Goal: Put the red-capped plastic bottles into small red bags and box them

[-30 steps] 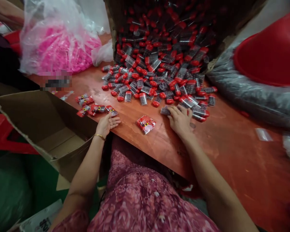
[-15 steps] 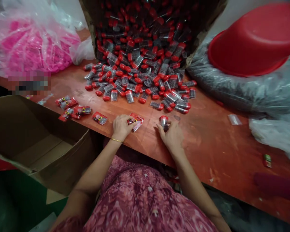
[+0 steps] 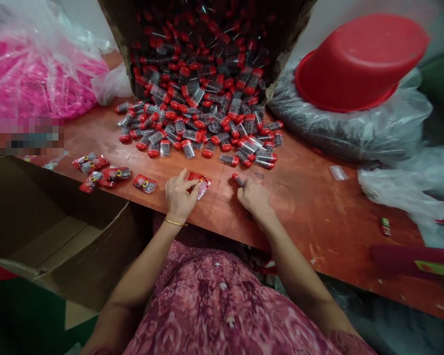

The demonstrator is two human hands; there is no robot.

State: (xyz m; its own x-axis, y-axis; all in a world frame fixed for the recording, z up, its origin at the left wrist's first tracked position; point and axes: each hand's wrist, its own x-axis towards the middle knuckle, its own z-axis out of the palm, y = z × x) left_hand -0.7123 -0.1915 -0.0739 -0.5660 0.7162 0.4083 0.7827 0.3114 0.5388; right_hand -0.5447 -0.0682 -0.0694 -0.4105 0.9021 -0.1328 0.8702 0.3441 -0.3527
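Observation:
My left hand (image 3: 180, 196) has its thumb and fingers closed on the near-left edge of a red printed packet (image 3: 204, 186), which lies on the table. To the right, my right hand (image 3: 255, 198) grips a small clear container with a red cap (image 3: 239, 180), its capped end pointing away to the left; my fingers hide the rest. Left of my left hand lies a single red packet (image 3: 144, 183), and beyond it a small heap of similar packets (image 3: 113, 173). In front of both hands spreads a pile of red-capped clear containers (image 3: 188, 135) with dark contents.
The pile spills from a tipped cardboard box (image 3: 296, 34). A bag of pink pieces (image 3: 55, 84) stands at left, above an open carton (image 3: 85, 246) below the table edge. At right, a red tub (image 3: 355, 64) rests on a bag of dark pieces (image 3: 340, 130).
My right hand has turned the red-capped container from nearly upright to tilted left, its fingers curling further round it. My left hand stays at the packet. The whole view has shifted slightly.

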